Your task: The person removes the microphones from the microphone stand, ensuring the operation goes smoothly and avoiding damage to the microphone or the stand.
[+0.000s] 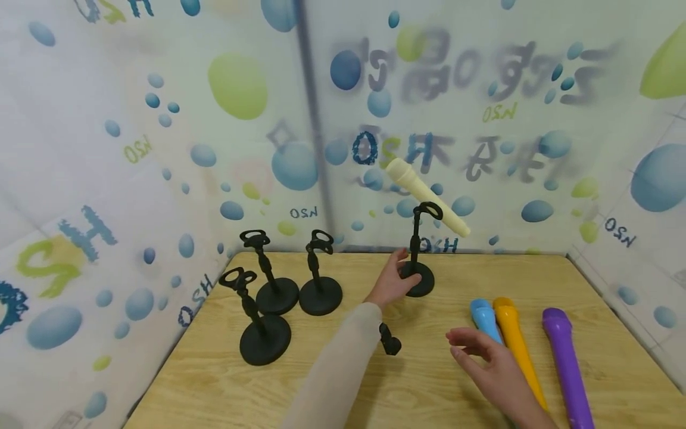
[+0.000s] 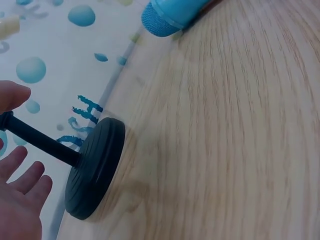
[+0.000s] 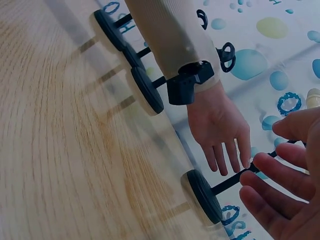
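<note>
The cream microphone (image 1: 429, 189) sat aslant above the table (image 1: 429, 363), seemingly because the clip (image 1: 438, 210) of the black stand (image 1: 415, 245) bore it. My left hand (image 1: 393, 281) surrounded nothing firmly, fingers extended beside that stand; my right hand (image 1: 492, 368) hung loosely curved, empty.

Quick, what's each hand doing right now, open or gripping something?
Left hand: open, at the stand holding the cream microphone.
Right hand: open, holding nothing, near the blue microphone.

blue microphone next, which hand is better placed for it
Probably the right: the right hand hovers by the blue microphone, holding nothing, while the left hand is at the stand bearing the cream microphone.
</note>
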Tool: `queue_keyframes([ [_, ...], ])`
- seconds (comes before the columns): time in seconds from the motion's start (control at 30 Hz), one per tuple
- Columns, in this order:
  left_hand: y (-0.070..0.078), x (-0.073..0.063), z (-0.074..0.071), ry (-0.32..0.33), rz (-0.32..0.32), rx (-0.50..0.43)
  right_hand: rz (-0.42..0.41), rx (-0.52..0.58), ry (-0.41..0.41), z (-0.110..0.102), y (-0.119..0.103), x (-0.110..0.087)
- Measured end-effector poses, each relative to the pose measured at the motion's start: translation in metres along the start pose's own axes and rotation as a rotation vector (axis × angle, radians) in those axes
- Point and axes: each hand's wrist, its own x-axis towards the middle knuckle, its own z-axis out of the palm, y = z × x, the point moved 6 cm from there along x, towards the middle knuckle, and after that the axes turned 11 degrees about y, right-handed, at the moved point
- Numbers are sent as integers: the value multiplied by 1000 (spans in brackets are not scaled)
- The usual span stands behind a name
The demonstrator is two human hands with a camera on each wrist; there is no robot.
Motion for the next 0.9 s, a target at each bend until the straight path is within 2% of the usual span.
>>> queue_keyframes([
  [0.27,-4,2,7,-25,-56,-46,61,-3,-29,3,2,-2],
  [0.43,-8,4,7,-27,-40,-50,68,19,-28,3,3,-4],
  [0.63,-7,0,10,-35,-35,-50,51,41,-13,3,4,-6],
  [0.9,-9,-3,13,-26,-19,-23,138,26,-51,3,7,-6],
])
